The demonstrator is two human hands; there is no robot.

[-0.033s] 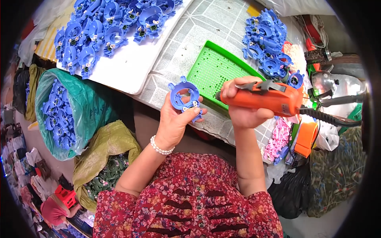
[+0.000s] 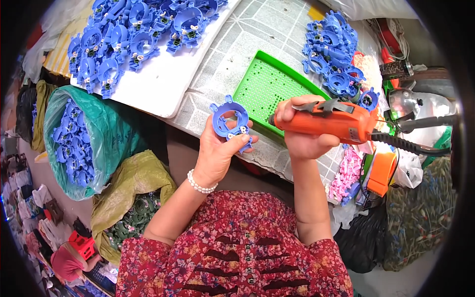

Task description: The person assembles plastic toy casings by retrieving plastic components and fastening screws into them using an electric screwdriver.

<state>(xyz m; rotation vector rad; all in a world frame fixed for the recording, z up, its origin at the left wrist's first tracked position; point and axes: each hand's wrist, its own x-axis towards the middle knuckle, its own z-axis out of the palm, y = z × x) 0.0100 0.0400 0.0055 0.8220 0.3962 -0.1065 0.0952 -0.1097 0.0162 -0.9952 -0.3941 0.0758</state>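
My left hand [image 2: 216, 151] grips a blue plastic ring-shaped part [image 2: 217, 126] with two small ear-like tabs on top. The thumb presses its lower edge, next to small white pieces. In my right hand [image 2: 307, 143] lies an orange corded electric screwdriver [image 2: 341, 124], fingers wrapped round its body. Its dark tip points left at the blue part, with a gap between them. Behind both hands rests a green perforated tray [image 2: 277, 67] on the grey tiled-pattern table [image 2: 217, 64].
Many similar blue parts [image 2: 118, 44] cover a white board [image 2: 158, 89] at the far left; another pile [image 2: 331, 54] lies at the far right. A green plastic bag [image 2: 116, 128] of blue parts stands left. Pink pieces [image 2: 348, 171] and an orange box [image 2: 382, 173] sit right.
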